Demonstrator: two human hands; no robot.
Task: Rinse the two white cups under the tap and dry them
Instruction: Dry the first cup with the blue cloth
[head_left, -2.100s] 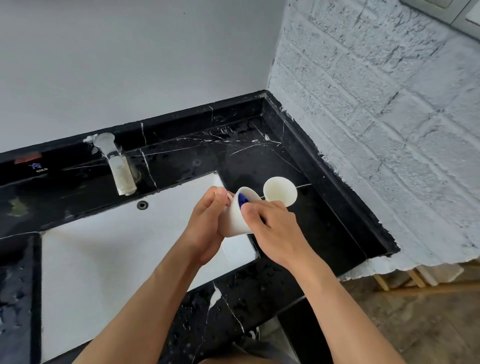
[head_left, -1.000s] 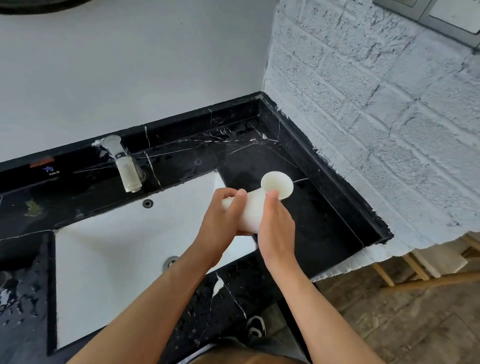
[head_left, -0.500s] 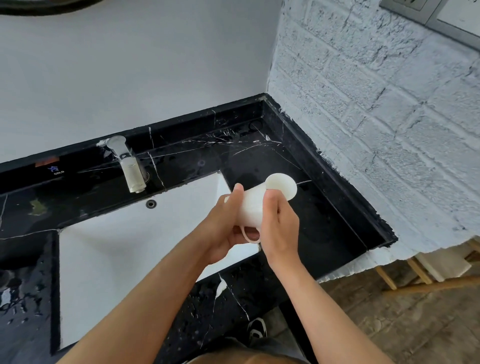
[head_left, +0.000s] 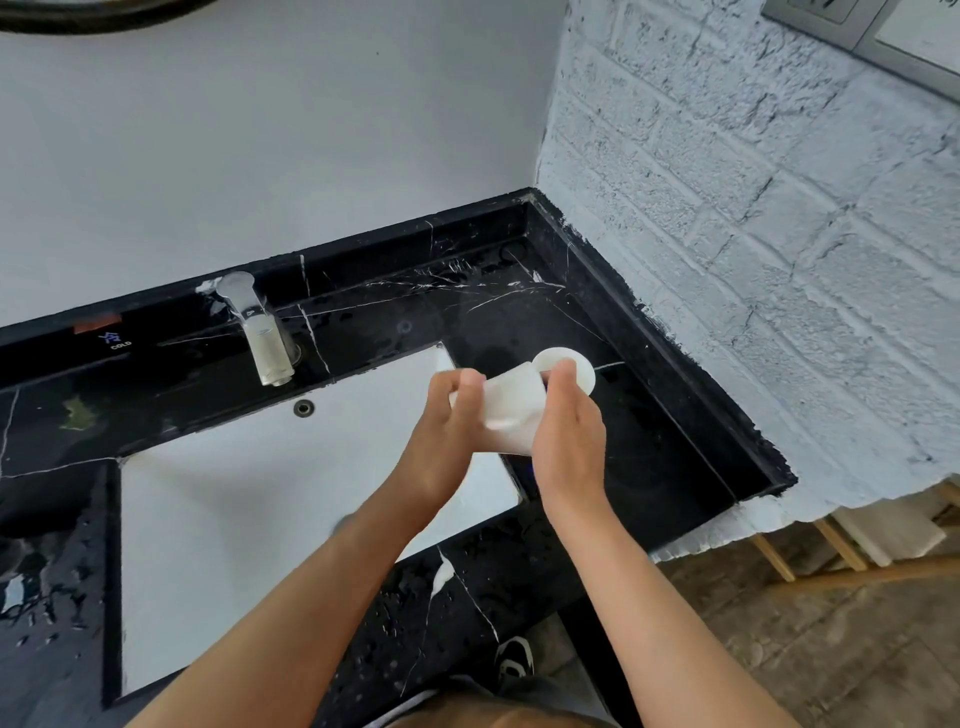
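Black marble surface (head_left: 613, 415), white sink (head_left: 249, 499) at left. Both hands' fingers (head_left: 470, 384) clasping one white cup (head_left: 511, 410); second cup (head_left: 574, 366) just beyond, far right.

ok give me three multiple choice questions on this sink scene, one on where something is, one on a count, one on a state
1. Where is the second cup?
A. in the basin
B. on the black counter, right of the basin
C. on the floor

2. How many white cups show?
A. one
B. two
C. three

3. Is the tap running?
A. yes, onto the cup
B. yes, into the basin
C. no water shows

B: it shows just behind the right hand.
B: the left hand and right hand hold the other cup.
C: no stream below the spout.
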